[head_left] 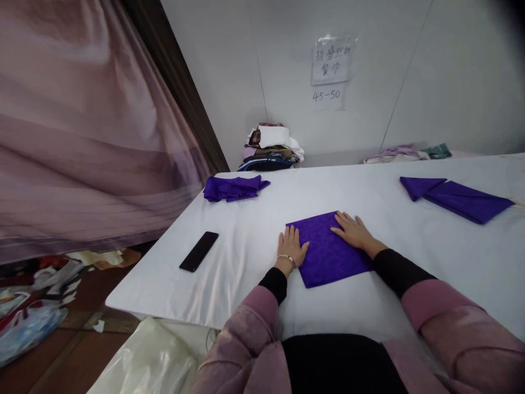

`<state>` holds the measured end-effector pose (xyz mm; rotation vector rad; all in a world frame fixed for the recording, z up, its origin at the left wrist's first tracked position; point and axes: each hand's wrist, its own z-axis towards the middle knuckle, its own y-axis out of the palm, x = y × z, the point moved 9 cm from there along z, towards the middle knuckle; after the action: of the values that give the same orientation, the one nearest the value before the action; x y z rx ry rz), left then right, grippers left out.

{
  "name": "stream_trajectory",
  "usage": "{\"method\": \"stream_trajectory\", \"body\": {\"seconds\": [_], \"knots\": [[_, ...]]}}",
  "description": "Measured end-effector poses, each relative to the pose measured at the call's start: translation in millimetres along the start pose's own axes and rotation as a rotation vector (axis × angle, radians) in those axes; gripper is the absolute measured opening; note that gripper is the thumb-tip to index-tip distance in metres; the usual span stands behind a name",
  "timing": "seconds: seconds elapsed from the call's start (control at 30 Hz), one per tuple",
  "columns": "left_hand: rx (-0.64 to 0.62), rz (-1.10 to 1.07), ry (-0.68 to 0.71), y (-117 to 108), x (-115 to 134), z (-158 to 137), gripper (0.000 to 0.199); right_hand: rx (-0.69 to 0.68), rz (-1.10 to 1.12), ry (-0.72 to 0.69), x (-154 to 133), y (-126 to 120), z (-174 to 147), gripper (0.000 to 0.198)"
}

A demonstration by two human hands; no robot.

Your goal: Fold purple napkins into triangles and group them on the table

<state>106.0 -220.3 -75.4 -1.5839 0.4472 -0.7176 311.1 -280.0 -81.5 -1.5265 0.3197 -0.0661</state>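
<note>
A purple patterned napkin (328, 251), folded into a rough square, lies flat on the white-covered table (241, 241) in front of me. My left hand (292, 249) rests on its left edge, fingers stretched out and pointing away from me; a bracelet circles the wrist. On the far right corner lies my right hand (353, 231), palm down with the fingers spread. Both hands press on the cloth without gripping it, and they hide parts of its edges.
Left of the napkin is a black phone (199, 251). A crumpled purple cloth (233, 188) lies at the far left, a folded purple napkin (463, 200) at the right. Stacked clothes (273, 148) stand behind the table. A pink curtain (94, 120) hangs left; bags (33, 328) lie below.
</note>
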Motion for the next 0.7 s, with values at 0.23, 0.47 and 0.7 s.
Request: {"method": "stream_trajectory", "body": {"seconds": [0.23,0.47,0.7], "knots": [[-0.03,0.05,-0.014,3.2,-1.1,0.9,0.07,0.094,-0.045,0.081,-12.8,-8.6,-33.6,0.073],[-0.048,0.071,-0.01,2.8,-1.4,2.2,0.07,0.099,0.029,-0.291,-95.1,8.8,-80.7,0.068],[-0.047,0.031,-0.015,0.0,-0.1,0.9,0.068,0.09,-0.038,-0.009,7.4,2.4,-106.0,0.065]]}}
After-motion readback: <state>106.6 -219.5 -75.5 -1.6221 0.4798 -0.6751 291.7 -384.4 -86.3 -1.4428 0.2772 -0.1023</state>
